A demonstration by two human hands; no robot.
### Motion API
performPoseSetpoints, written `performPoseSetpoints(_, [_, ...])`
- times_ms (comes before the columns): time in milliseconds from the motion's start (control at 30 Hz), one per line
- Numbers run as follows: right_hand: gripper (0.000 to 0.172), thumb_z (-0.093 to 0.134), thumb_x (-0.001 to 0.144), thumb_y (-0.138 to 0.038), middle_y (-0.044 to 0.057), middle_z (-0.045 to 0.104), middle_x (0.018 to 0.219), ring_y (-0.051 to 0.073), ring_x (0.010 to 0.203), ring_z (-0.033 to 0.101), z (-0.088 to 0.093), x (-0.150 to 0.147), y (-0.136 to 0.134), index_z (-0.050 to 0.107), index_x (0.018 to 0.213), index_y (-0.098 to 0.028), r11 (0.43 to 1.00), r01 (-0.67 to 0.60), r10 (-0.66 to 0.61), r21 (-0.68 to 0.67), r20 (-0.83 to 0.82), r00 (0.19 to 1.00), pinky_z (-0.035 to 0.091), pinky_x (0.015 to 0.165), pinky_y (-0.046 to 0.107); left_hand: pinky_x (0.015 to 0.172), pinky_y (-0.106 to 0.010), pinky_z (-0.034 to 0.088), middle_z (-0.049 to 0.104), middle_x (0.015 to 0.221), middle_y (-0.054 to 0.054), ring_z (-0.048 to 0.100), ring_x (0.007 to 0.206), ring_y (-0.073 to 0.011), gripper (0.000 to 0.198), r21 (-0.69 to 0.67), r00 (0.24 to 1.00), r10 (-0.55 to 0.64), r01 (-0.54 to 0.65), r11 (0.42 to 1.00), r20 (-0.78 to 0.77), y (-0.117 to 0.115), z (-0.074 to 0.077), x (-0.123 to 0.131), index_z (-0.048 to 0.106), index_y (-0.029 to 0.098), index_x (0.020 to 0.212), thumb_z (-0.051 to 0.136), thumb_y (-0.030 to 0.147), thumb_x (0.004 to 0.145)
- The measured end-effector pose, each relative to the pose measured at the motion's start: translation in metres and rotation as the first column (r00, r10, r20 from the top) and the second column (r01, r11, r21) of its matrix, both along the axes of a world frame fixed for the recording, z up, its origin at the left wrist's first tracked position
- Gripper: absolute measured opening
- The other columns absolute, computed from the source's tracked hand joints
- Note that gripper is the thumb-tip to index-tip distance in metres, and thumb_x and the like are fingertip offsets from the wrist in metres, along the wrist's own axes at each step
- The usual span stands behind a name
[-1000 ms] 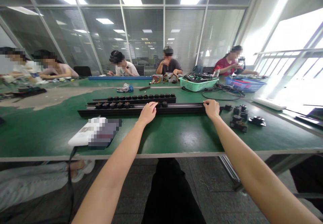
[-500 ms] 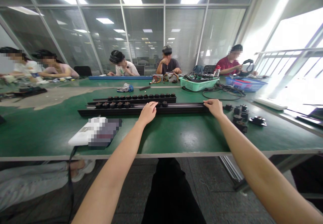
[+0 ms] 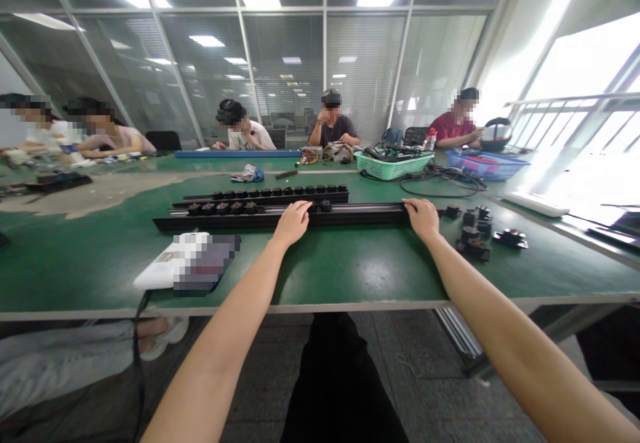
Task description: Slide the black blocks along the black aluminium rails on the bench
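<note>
A long black rail (image 3: pixel 357 218) lies across the green table, with small black blocks that look like socket modules seated along it. My left hand (image 3: pixel 293 223) is at its middle, fingers together and closed at a black module (image 3: pixel 313 207); the fingers partly hide it. Just right of that sits another module (image 3: pixel 326 206). At the rail's right end, my right hand (image 3: pixel 424 219) grips the edge between thumb and fingers. Several modules (image 3: pixel 223 208) sit in the left part of the rail. Behind it lies a second rail (image 3: pixel 300 198) with a row of similar modules.
Loose black modules (image 3: pixel 470 235) lie right of my right hand. A white device (image 3: pixel 167 263) is at the near left. Farther back are a green basket (image 3: pixel 395 168) of cables, a blue basket (image 3: pixel 500 168) and a crumpled cloth (image 3: pixel 247 174). Several people sit across the table.
My right hand has shifted very slightly and its wrist has turned a little at the rail's end. My left hand stays at the same module.
</note>
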State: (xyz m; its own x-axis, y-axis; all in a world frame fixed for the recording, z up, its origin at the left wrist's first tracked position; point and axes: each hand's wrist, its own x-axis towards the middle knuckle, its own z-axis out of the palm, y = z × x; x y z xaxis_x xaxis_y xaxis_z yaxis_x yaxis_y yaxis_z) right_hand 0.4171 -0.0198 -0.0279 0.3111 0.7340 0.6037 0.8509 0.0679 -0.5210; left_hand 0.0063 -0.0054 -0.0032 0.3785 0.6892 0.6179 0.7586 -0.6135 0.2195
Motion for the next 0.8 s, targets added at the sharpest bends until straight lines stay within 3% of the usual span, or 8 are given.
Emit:
performPoseSetpoints(467, [0.04, 0.05, 0.092, -0.028, 0.012, 0.076, 0.115, 0.028, 0.107, 0.061, 0.002, -0.004, -0.0017, 0.08, 0.117, -0.021, 1.0, 0.021, -0.02, 0.012, -0.075, 0.997, 0.046, 0.098, 0.042, 0.124, -0.047, 0.043, 0.065, 0.143, -0.012, 0.06, 0.135, -0.026, 0.045, -0.005, 1.0, 0.005, -0.005, 1.0, -0.009, -0.0004, 0.0007, 0.0006, 0.065, 0.017, 0.139, 0.045, 0.015, 0.099])
performPoseSetpoints(800, [0.039, 0.051, 0.092, -0.026, 0.012, 0.078, 0.117, 0.029, 0.11, 0.064, 0.0032, -0.0033, 0.0005, 0.081, 0.116, -0.02, 1.0, 0.015, -0.014, 0.014, -0.076, 0.997, 0.044, 0.106, 0.044, 0.125, -0.049, 0.04, 0.065, 0.142, -0.01, 0.059, 0.135, -0.0255, 0.045, 0.004, 1.0, 0.004, -0.004, 1.0, -0.025, -0.0013, 0.0014, 0.0002, 0.065, 0.02, 0.139, 0.046, 0.016, 0.099])
